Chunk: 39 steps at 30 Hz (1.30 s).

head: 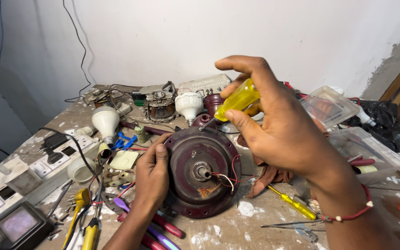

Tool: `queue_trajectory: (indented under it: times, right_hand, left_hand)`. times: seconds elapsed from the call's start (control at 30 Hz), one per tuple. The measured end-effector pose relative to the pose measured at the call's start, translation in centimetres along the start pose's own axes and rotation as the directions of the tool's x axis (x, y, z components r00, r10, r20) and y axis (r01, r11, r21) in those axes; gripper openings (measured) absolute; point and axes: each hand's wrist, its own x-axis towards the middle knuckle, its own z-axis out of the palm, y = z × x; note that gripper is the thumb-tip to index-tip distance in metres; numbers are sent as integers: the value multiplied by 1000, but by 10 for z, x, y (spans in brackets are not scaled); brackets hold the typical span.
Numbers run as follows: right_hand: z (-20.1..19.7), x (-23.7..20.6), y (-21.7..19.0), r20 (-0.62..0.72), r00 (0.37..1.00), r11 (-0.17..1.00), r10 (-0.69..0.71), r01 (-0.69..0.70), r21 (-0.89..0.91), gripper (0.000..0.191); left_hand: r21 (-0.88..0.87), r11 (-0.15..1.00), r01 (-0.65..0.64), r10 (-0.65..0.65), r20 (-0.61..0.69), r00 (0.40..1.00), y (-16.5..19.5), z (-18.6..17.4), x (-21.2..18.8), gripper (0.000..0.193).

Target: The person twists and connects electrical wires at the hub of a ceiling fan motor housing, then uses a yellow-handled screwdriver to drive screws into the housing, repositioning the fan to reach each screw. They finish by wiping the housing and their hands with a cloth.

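Boxes of clear plastic sit to the right of the round maroon motor [203,172] that lies flat near the middle of the counter [255,222]. The nearer box [369,153] is open and holds red-handled tools and a pale roll; the farther box [329,105], behind it, stands tilted, and its contents are too blurred to tell.

The left hand [153,173] comes in from below and curls over the motor's left rim, fingers pressed against the casing, thumb on the top face. The right hand [274,122] is raised above the motor's upper right edge, wrist bent, a red thread bracelet [350,215] around it. Its thumb and fingers pinch the yellow handle of a screwdriver [237,101], whose shaft slants down and left to the motor's top rim.

Red and white wires [228,176] run from the motor's centre toward its right side. A second yellow screwdriver [295,203] lies on the counter just right of the motor.
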Motion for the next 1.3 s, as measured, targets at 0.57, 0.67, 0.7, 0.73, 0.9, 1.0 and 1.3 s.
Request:
queue_trajectory:
  times: [0.57,0.67,0.7,0.73,0.9,1.0,1.3]
  right_hand:
    - [-3,-3,6,-37,994,992,-103,100,-82,42]
    - [-5,-2,3,-10,996,993,-90,89,-75,46]
    - [-5,-2,2,-2,996,994,-86,86,-72,47]
    - [-6,-2,1,0,997,995,-72,71,-75,47]
    - [-9,0,1,0,1000,997,-30,30,-75,47]
    - [-11,-1,2,0,998,993,-56,56,-100,46]
    - [-7,0,6,-57,996,979,-76,63,-194,50]
  left_hand:
    - [-17,998,-53,53,5,999,1,2,-1,43]
    - [-19,999,-48,49,8,999,1,2,-1,43]
    - [-16,999,-46,46,9,999,2,2,-1,43]
    - [-13,999,-44,44,10,999,2,2,-1,43]
    - [-4,999,-53,53,11,999,5,2,-2,43]
    - [6,998,-61,61,10,998,7,2,-2,43]
    - [18,998,-61,61,11,998,9,2,-3,44]
